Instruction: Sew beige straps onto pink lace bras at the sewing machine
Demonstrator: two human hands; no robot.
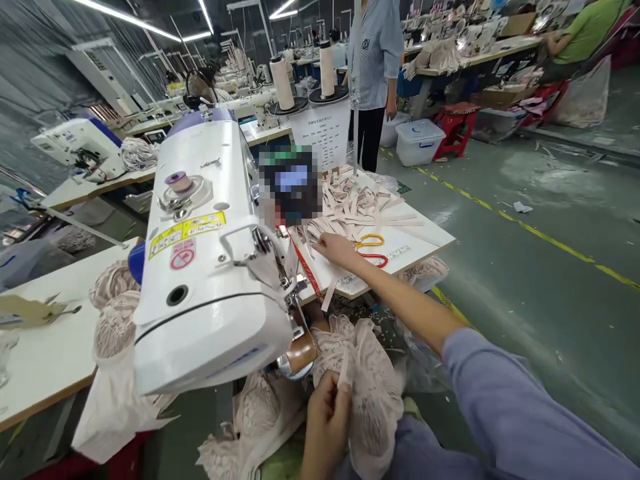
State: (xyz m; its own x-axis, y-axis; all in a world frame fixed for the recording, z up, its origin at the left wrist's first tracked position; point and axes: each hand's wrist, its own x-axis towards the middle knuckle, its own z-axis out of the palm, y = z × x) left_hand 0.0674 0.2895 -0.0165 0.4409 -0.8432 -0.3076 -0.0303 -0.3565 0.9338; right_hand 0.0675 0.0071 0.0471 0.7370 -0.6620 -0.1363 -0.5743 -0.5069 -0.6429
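Note:
My left hand [327,413] is closed near the bottom centre, pinching a pale pink lace garment [373,387] and a small strip on my lap. My right hand [336,249] reaches out across the white table [425,230], fingers resting on the pile of beige fabric strips [350,203]. Scissors with yellow and red handles [373,250] lie just right of that hand. A white sewing machine [200,267] stands to the left of both hands.
More lace pieces [113,307] lie left of the machine. Two thread cones [283,83] stand behind on a stand. A person in a striped shirt [375,60] stands beyond the table; a plastic bin [419,140] and red stool [455,127] sit on the floor.

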